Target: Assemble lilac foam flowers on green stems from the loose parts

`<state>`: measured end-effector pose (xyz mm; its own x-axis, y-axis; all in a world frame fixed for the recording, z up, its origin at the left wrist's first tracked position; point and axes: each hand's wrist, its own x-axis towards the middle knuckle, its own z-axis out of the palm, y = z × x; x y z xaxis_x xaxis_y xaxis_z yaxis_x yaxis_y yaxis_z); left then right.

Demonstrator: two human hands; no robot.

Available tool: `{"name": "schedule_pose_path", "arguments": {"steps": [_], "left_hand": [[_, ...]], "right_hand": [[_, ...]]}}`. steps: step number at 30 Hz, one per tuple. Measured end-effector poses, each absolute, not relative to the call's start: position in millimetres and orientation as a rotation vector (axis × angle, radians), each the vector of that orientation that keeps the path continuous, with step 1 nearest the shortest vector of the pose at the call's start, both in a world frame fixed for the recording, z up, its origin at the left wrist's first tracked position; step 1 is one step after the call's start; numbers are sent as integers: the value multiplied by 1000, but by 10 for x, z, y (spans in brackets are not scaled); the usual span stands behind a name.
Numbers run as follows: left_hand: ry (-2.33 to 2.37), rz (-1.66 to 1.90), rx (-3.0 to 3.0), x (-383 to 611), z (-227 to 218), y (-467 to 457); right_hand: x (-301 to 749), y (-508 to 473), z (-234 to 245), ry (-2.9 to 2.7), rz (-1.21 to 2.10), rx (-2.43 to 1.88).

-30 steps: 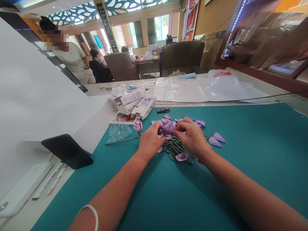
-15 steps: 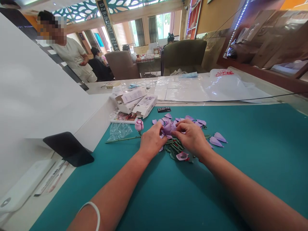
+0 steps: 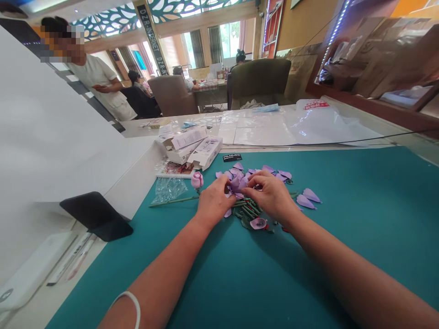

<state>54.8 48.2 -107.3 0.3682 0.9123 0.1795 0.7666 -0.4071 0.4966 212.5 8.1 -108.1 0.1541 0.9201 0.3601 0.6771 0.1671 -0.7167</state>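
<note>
**Lilac flower head (image 3: 235, 184), pinched, partly hidden**

The flower head sits between both hands, just above the middle of a teal mat (image 3: 308, 260). The left hand (image 3: 215, 200) has its fingers (image 3: 222, 182) closed against the flower's left side. The right hand (image 3: 270, 195) grips from the other side, its fingertips (image 3: 247, 181) curled in on the petals. Fingers hide the flower's base, so how it is joined or whether a stem runs through it can't be made out.

Loose lilac petals (image 3: 307, 197) lie scattered around the hands, with a heap of green stems (image 3: 247, 209) just below them. A pink cupped petal (image 3: 258, 223) rests at the heap's lower edge. To the left, a finished pink bud on a long stem (image 3: 196, 180) lies beside a clear plastic bag (image 3: 168, 190). Beyond the mat's far edge are white boxes (image 3: 190, 145), their print too small to read.
</note>
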Motion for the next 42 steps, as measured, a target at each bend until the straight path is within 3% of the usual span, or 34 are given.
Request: {"name": "schedule_pose_path", "arguments": {"steps": [12,25,42], "left_hand": [[1333,634,2186,431,-852,519],[1413,657,2305,448,-879,473],[1230,676,2249,411,-909,504]], "right_hand": [[2281,72,-869,-1464,678,-1496],[2148,62,-1052,-1544,200,-1518],[2210,27,-1063,-1637,-24,-1430]]}}
